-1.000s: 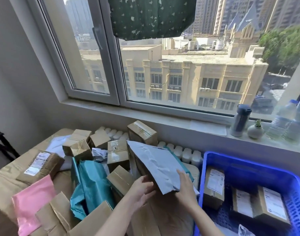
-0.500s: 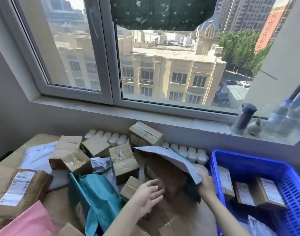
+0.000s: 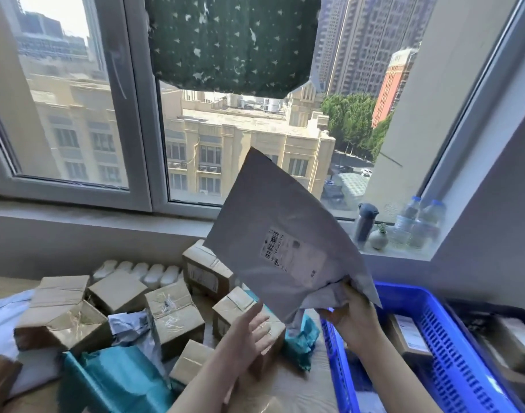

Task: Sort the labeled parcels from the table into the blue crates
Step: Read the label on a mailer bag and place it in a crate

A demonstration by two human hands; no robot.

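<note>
One grey parcel (image 3: 285,234) upright, its lower corner in the right hand (image 3: 354,321).

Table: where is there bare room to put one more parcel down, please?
One bare strip of table lies near the front edge, between the left arm and the blue crate. Left of it, cardboard boxes and a teal bag lie packed close; no room there.

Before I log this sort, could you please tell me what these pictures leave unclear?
Head view, all three:
White printed label on the raised grey plastic mailer: text too small and blurred.
Right hand: fingers partly hidden by the mailer's crumpled corner.
Blue plastic crate: cut off by the frame's bottom edge.
</note>
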